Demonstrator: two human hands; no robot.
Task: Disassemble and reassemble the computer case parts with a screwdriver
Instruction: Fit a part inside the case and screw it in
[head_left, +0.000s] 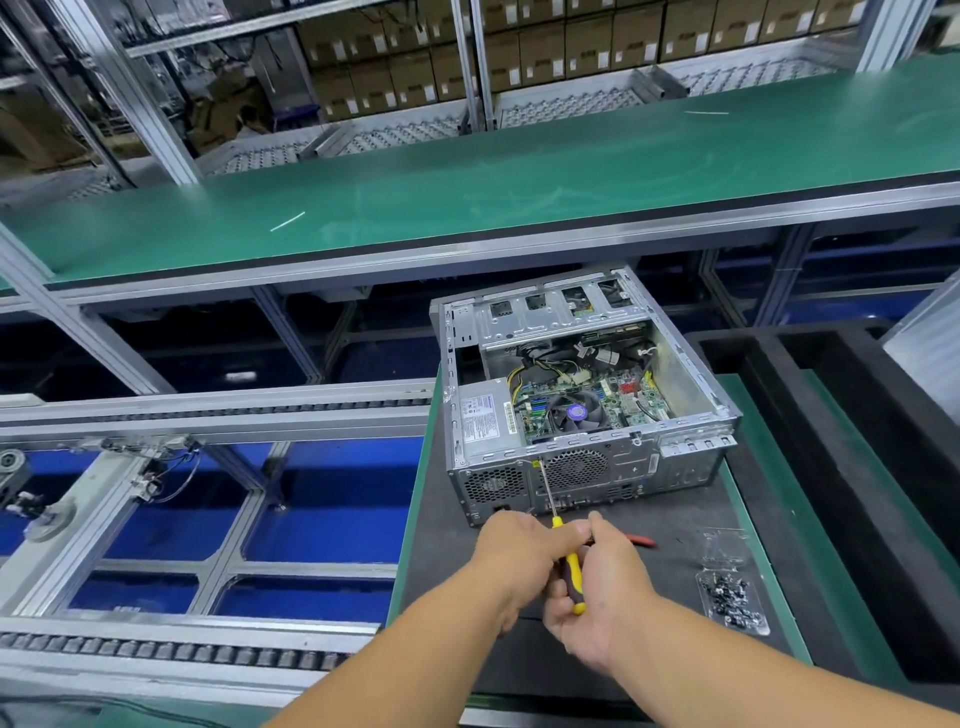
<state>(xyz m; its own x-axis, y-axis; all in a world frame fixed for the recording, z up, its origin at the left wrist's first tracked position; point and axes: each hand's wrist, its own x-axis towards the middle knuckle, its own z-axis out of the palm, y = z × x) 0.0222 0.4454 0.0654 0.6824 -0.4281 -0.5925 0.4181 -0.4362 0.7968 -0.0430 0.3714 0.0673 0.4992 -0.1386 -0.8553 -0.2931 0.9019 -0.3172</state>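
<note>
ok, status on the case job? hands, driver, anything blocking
Both hands, left hand and right hand, on the screwdriver. Tip at rear panel of open computer case. Screw tray to the right; nothing blocking.

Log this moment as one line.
both hands grip yellow-black screwdriver | tip at rear panel of open grey metal computer case | case on dark mat

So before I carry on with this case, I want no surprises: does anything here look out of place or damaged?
Little stands out. The computer case lies open with its side panel off, as the job requires. A red tool lies loose on the mat behind the right hand.
</note>
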